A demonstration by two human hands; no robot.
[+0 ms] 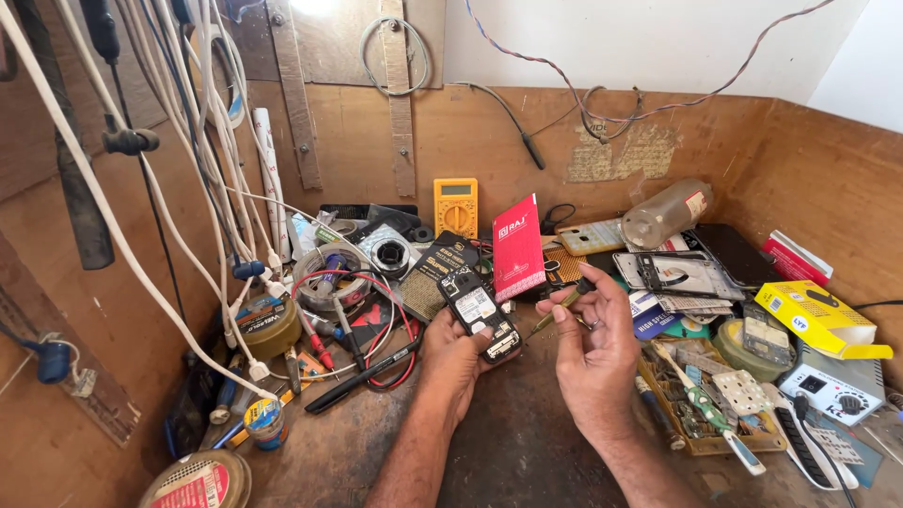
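Two bare hands meet over a cluttered wooden workbench (508,452). At the far left, white cables (169,188) hang down the wall, and rolls of tape (268,325) and a black pen (362,376) lie below them on the bench. Further in, red and black probe leads (376,310) loop beside a yellow multimeter (455,205) that leans against the back board.

The left hand (451,362) is curled around a small black phone (480,313) with its back cover off, gripping its lower end so that the phone tilts up and away just above the bench, near the middle of the view. A red booklet (518,246) stands behind it.

The right hand (594,353) is just beside the phone, its thumb and fingers pinching a thin screwdriver (557,311) whose tip points toward the phone.

To the right lie a tray of small parts (701,414), a clear plastic bottle (666,214) on its side and a yellow box (816,318).
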